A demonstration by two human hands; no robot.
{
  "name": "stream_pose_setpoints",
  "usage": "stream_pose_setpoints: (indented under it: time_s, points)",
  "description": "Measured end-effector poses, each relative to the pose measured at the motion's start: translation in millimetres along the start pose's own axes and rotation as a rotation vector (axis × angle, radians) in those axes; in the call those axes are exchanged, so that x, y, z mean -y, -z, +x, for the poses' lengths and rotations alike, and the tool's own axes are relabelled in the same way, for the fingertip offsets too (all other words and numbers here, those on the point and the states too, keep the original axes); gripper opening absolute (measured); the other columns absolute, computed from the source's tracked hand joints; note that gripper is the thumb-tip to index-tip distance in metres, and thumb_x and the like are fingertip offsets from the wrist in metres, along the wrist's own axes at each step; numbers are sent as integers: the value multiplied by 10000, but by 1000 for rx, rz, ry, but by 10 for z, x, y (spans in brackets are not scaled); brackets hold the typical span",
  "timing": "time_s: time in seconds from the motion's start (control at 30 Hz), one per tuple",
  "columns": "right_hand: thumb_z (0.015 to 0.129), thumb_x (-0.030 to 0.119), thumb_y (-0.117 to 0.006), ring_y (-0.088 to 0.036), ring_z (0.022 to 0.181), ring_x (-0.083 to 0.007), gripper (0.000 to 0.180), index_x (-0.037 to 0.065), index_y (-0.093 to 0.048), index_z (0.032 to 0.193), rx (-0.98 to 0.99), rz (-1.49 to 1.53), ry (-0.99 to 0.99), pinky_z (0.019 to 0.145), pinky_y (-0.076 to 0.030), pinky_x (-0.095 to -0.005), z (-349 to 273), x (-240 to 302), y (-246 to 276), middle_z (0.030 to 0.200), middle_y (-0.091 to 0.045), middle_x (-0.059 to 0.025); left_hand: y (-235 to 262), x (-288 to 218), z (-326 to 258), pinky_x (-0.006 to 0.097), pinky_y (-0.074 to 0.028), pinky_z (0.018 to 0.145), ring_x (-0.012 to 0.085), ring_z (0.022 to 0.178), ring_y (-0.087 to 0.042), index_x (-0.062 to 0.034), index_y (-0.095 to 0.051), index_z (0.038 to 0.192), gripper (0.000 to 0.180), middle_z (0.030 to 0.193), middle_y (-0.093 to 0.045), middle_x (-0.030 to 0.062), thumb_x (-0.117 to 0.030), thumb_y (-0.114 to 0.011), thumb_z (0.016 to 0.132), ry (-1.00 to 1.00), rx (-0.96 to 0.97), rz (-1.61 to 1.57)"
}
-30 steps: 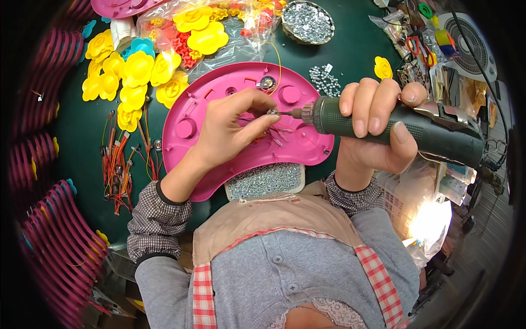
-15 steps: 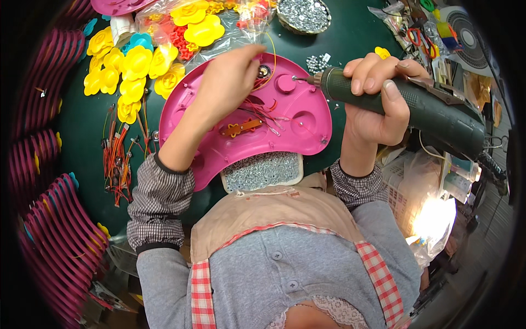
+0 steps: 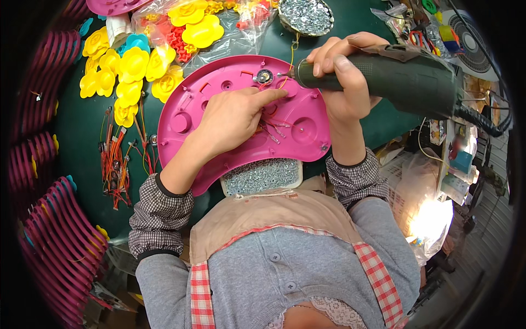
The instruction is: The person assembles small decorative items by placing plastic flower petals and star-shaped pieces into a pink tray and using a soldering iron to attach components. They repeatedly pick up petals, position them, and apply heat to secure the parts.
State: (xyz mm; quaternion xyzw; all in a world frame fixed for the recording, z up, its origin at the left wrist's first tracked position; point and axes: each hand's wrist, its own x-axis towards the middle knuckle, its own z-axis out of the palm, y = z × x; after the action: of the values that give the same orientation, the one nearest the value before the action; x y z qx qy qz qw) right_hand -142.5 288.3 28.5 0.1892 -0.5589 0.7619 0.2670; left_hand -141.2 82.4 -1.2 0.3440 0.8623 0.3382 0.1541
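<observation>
In front of me lies a curved magenta plastic panel [image 3: 183, 101], its hollow side up. A small round speaker [image 3: 264, 76] sits near its far edge. My right hand [image 3: 350, 79] is closed around a dark green electric screwdriver [image 3: 378, 77]. Its bit points left, with the tip close to the speaker's right side. My left hand [image 3: 235, 115] lies over the panel, index finger stretched out to the thin yellow wire [image 3: 284, 83] beside the speaker. Its other fingers curl underneath, partly hidden. Red wires [image 3: 272, 122] spread out from below that hand.
A white tray of screws [image 3: 263, 175] stands at the panel's near edge, a bowl of metal parts [image 3: 307, 16] beyond it. Yellow flower-shaped pieces [image 3: 131, 66] and wire bundles [image 3: 115, 167] lie left. Magenta panels are stacked [image 3: 60, 236] far left. A fan [image 3: 466, 41] stands far right.
My right hand has brought the screwdriver left, its tip now beside the speaker. My left hand has come nearer, index finger stretched right, covering the brown strip seen before.
</observation>
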Motion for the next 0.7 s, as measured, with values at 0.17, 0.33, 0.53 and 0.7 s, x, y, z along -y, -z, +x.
stream_pose_setpoints:
  time_s: [0.17, 0.33, 0.53, 0.7]
  points:
    - [905, -46, -622, -633, 645, -177, 350, -35, -505, 1234, -2, 35, 42, 663, -593, -371, 28, -142, 12, 785, -652, -119, -30, 49, -4, 457, -567, 675, 345, 828, -721, -208, -702, 1320, 453, 949, -741, 110, -70, -580, 906, -47, -26, 3]
    - [899, -42, -618, -631, 641, -181, 350, -43, -500, 1229, -8, 15, 17, 661, -593, -372, 35, -136, -25, 778, -655, -126, -76, 100, 8, 426, -578, 734, 340, 877, -732, -140, -684, 1316, 369, 1003, -753, 140, -88, -595, 962, 9, -148, -155]
    - [896, -50, -598, -632, 636, -190, 347, -47, -497, 1228, -5, 59, 35, 663, -595, -387, 58, -139, -37, 771, -645, -129, -123, 248, 97, 384, -574, 777, 299, 899, -740, -61, -667, 1300, 312, 1029, -745, 173, -125, -669, 995, 73, -271, -162]
    - [901, -38, -600, -637, 637, -192, 309, -50, -521, 1200, 18, 35, 6, 673, -599, -393, 96, -208, -41, 771, -644, -124, -174, 256, 143, 423, -571, 751, 346, 885, -739, -51, -638, 1156, 199, 961, -748, 150, -124, -687, 978, 122, -312, -116]
